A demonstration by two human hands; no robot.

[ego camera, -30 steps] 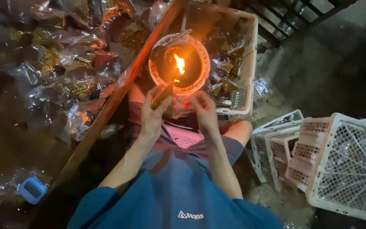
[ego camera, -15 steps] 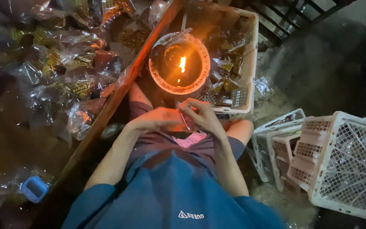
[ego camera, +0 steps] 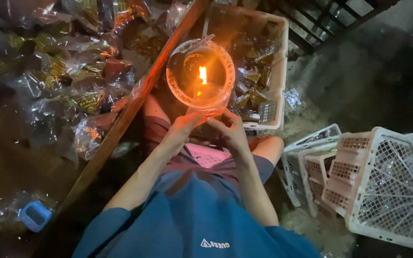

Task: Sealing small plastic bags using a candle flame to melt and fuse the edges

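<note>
**Two hands meet below a lit candle bowl**

At the far left a small blue plastic box point(ego camera: 35, 215) lies on the dark ground, its lower side lost in shadow. Above it, a heap of clear plastic packets with gold and dark contents point(ego camera: 68, 81) runs out of the top and left edges; single packets are hard to tell apart in the dim light. A long reddish wooden board point(ego camera: 135, 102) slants from bottom left to the top, walling the heap off from the person's lap.

The left hand point(ego camera: 180, 131) and right hand point(ego camera: 230, 131) meet fingertip to fingertip just under the round white-rimmed bowl holding a burning candle point(ego camera: 201, 76). Their fingers are curled and pinched close together; whether anything sits between them cannot be made out. The bowl stands at the near left corner of a white plastic crate filled with small packets point(ego camera: 271, 71), and part of the crate is hidden behind it.

To the right, bare grey floor point(ego camera: 354, 81) lies open. Stacked pink and white lattice baskets point(ego camera: 359, 181) lie tipped on their sides, cut off by the right edge.
</note>
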